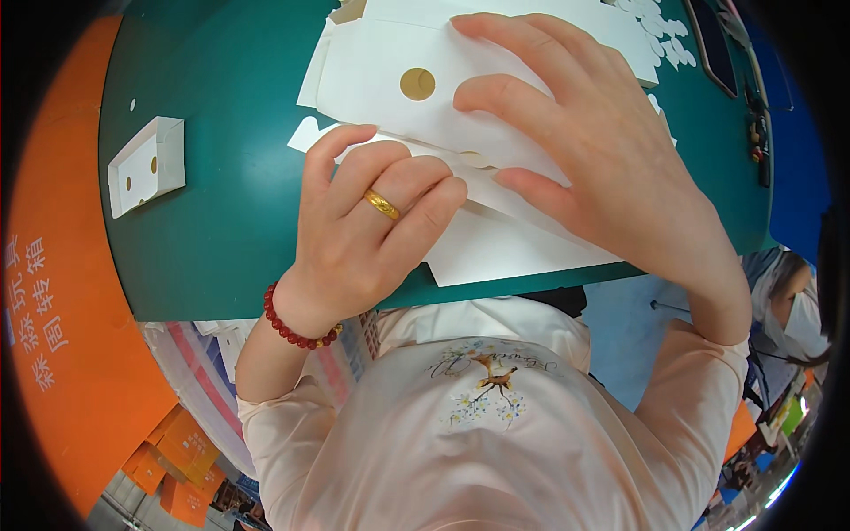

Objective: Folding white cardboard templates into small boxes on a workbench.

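Note:
Flat white cardboard box blanks lie in front of me on the green table. The top white cardboard blank (372, 71) has a round hole, and folded edges show at its near side. My left hand (376, 208), with a gold ring and a red bead bracelet, is curled, its thumb and index finger pinched together at the near edge of this blank. The exact contact is hidden behind the fingers. My right hand (567, 133) is open, fingers spread over the right part of the same blank. Another white sheet (505, 248) reaches toward the table's front edge.
A small folded white box (149, 168) with two round holes stands at the left on the green table (230, 177). Small white paper cut-outs (655, 31) lie at the far right, beside a phone (713, 44). An orange panel (71, 265) stands left of the table.

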{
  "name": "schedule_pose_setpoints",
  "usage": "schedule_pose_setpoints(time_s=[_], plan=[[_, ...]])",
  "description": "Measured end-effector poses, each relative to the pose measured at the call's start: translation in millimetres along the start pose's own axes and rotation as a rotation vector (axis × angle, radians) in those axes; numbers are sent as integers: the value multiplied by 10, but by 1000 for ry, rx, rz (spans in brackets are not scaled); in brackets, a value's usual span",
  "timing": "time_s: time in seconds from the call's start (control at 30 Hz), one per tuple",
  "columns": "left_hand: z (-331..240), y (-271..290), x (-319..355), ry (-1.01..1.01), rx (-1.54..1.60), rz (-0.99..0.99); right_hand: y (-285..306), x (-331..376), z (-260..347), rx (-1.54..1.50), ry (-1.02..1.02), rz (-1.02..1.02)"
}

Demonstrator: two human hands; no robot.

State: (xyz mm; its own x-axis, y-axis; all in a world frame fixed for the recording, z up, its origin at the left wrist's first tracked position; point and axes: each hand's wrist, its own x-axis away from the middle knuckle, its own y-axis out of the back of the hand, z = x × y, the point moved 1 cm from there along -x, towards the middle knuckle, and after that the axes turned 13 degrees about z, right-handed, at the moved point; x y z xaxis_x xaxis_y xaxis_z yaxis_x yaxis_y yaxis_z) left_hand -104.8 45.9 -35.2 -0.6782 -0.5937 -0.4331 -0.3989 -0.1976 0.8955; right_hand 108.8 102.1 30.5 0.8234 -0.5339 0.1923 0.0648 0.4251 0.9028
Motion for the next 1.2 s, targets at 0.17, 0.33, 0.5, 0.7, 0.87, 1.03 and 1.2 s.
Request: schedule_pose_setpoints(time_s=[0.17,0.33,0.5,0.7,0.87,1.03,1.2], plan=[[-6,17,-36,1,-9,-17,-46,-12,-23,26,-5,-22],[-12,27,-42,3,-48,-32,-22,-67,-19,-21,-23,15],[8,72,-115,18,-39,1,102,-101,-51,-103,-55,74],[81,246,-268,121,52,163,180,-96,-139,-174,-68,-15],[284,287,-579,105,142,231,335,-210,-161,-368,-427,97],[352,326,-662,115,363,353,286,-168,-315,-248,-326,123],[410,415,-593,105,377,424,457,-253,-212,-490,-442,147]])
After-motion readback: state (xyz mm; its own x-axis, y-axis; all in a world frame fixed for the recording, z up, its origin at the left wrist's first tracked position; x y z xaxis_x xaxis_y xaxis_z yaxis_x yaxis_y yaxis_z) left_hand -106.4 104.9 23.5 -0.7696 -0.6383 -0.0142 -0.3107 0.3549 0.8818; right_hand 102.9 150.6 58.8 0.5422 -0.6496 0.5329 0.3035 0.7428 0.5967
